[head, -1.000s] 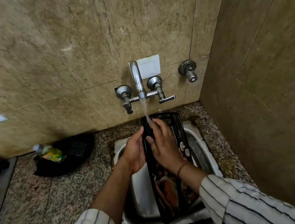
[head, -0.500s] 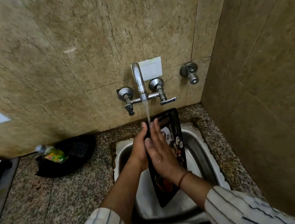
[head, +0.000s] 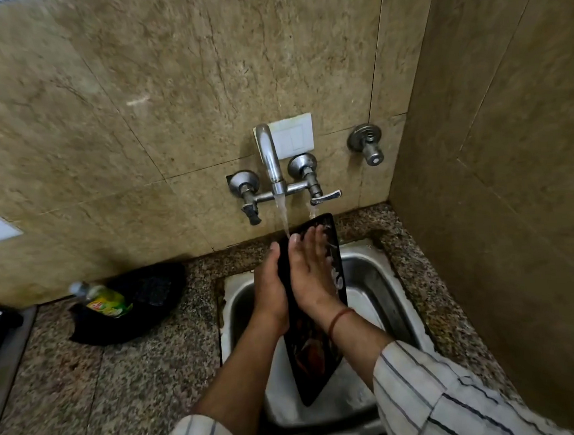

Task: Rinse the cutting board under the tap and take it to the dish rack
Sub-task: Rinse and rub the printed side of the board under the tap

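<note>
Cutting board (head: pixel 310 352): thin, black, rect. w/ rounded corners, glossy & wet. Printed pic on its face: reddish/orange shapes low down, white marks nr the R edge, rest too dark to read. Stands almost on end over the sink (head: pixel 369 272), face turned R. Lowest corner points down into the basin; can't tell if it touches bottom. Top end rises past the sink's back rim. Tap (head: pixel 269 157): chrome wall mixer above the sink's back edge, spout curving down, running. Water stream (head: pixel 283 217) lands on the board's top L edge. L hand (head: pixel 268 287) holds the board's L edge; R hand (head: pixel 309 274) lies flat on its face, fingers straight.
</note>
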